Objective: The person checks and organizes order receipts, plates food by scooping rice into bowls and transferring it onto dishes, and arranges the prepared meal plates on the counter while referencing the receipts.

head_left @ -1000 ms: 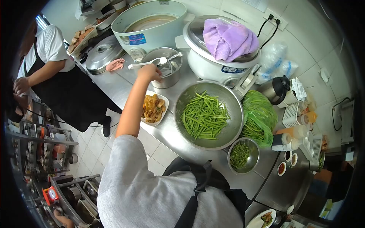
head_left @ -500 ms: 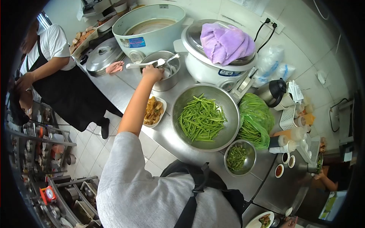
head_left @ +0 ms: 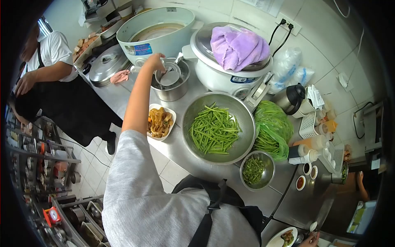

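The left hand [head_left: 154,64] is the near one here, stretched out far from the body to the steel pot [head_left: 170,94] on the bench [head_left: 175,154]. The pot sits just under the hand and a bit to its right. Inside it, a round grey thing [head_left: 170,78], like the flat end of a scoop, lies to the right of the fingers [head_left: 161,56] and closer to the body. A pale handle end [head_left: 135,69] pokes out past the pot on the left side of the wrist, so its long way runs side to side. A second handle [head_left: 179,58] tips up on the other side, toward the big white cooker [head_left: 220,74]. The fingers look bent and close together, not spread wide, up by the far side of the pot. I cannot tell if they are pinching one of the handles or just touching near it. The dish of brown food [head_left: 160,122] is nearer the body than the pot, with the big bowl of green beans [head_left: 189,138] off to the right. I cannot make out the right hand.
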`<action>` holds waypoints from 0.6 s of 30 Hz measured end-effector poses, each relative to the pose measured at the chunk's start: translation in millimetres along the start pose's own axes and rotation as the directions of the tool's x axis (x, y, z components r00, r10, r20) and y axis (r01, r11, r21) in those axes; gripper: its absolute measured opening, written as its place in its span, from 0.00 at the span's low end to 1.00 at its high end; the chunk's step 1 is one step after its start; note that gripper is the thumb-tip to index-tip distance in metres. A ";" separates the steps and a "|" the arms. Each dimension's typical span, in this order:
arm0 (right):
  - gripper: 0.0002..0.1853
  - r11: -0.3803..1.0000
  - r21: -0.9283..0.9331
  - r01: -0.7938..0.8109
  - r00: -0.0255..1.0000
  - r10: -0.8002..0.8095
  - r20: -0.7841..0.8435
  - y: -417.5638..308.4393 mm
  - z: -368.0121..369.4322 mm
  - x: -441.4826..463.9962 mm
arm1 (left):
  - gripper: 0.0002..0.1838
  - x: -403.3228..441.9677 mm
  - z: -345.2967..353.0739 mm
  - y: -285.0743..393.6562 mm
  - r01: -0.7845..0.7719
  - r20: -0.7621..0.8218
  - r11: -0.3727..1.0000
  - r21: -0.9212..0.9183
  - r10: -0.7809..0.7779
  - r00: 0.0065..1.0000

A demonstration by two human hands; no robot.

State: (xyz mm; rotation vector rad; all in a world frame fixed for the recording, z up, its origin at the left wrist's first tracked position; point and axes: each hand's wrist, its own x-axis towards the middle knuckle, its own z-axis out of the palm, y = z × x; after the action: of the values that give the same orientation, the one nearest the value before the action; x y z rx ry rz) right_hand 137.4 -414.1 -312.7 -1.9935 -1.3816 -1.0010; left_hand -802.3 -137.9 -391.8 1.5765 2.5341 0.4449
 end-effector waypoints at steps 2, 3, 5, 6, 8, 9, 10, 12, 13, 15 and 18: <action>0.16 0.995 0.095 -0.015 1.000 0.016 -0.019 9.7 4.7 -6.4 | 0.41 -1.1 1.4 0.2 -0.013 0.122 0.996 -0.093 0.024 0.992; 0.16 0.989 0.145 -0.014 1.000 0.017 -0.021 16.9 8.0 -12.5 | 0.41 -9.6 -2.6 5.3 -0.012 0.183 0.990 -0.138 0.037 0.982; 0.15 0.976 0.212 -0.044 0.999 0.039 0.029 17.7 8.4 -16.5 | 0.41 -24.5 -10.7 13.4 0.154 0.234 0.930 -0.334 -0.076 0.969; 0.15 0.971 0.228 -0.078 0.995 0.061 0.080 11.8 5.4 -17.2 | 0.40 -30.1 -15.1 15.9 0.260 0.273 0.852 -0.454 -0.145 0.951; 0.15 0.967 0.231 -0.105 0.988 0.076 0.132 -2.1 -0.8 -15.7 | 0.35 -41.5 -19.2 10.3 0.349 0.351 0.757 -0.552 -0.168 0.921; 0.15 0.970 0.221 -0.099 0.989 0.071 0.132 -9.5 -3.3 -14.1 | 0.34 -42.0 -15.1 -5.8 0.324 0.342 0.788 -0.523 -0.155 0.927; 0.15 0.973 0.209 -0.095 0.989 0.068 0.132 -15.4 -5.3 -13.1 | 0.33 -41.5 -4.8 -22.8 0.297 0.333 0.818 -0.492 -0.139 0.933; 0.14 0.978 0.208 0.000 0.997 -0.016 0.075 -24.0 -6.9 -10.8 | 0.31 -45.2 20.6 -35.6 0.112 0.223 0.911 -0.397 -0.023 0.975; 0.14 0.977 0.208 0.052 0.997 -0.063 0.047 -26.7 -7.3 -9.4 | 0.30 -49.6 27.9 -38.6 0.046 0.145 0.945 -0.325 0.002 0.989; 0.13 0.974 0.226 -0.005 0.994 -0.019 0.105 -31.1 -6.4 -7.4 | 0.27 -70.4 33.5 -16.7 -0.065 -0.005 0.985 -0.161 0.065 0.998; 0.11 0.966 0.243 -0.093 0.982 0.048 0.185 -34.6 -4.5 -6.6 | 0.22 -79.3 40.6 9.5 0.042 -0.204 0.999 -0.036 -0.048 0.978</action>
State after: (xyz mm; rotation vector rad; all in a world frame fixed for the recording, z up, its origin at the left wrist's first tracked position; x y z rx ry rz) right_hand 102.3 -409.0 -315.3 -1.9614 -1.4391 -0.5942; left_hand -748.2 -197.3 -431.3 1.5319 2.6906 0.6704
